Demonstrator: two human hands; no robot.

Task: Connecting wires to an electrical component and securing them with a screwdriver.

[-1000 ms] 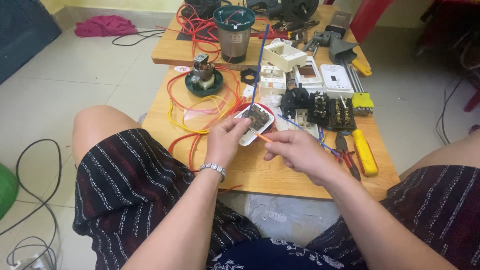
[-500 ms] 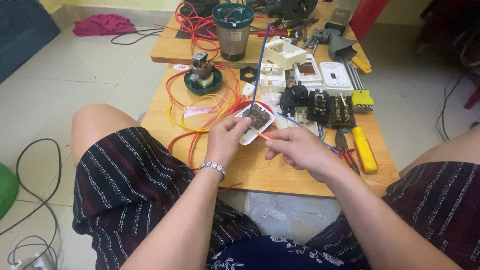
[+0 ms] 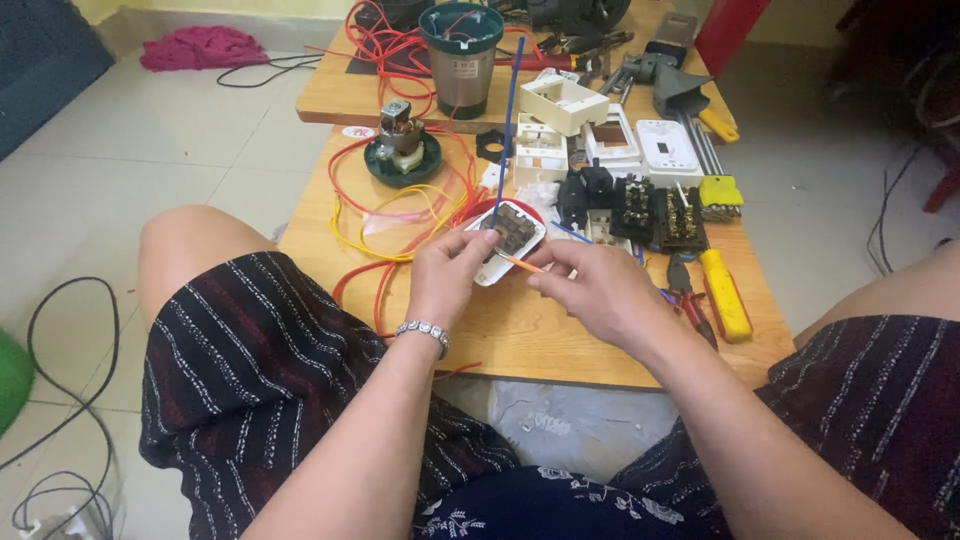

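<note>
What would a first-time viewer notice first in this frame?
At centre, the left hand holds a white switch module while the right hand pokes a thin orange wire toward it. Behind them, looping red and yellow wires sprawl over the low wooden table, and yellow-handled pliers lie at right.

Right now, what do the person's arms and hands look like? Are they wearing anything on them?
Both arms are bare, with no sleeves showing. The left hand has a silver beaded bracelet around its wrist. The right hand has nothing on it that I can see: no glove, watch or ring. The fingernails are short and plain. No cables or marks are on either arm.
</note>
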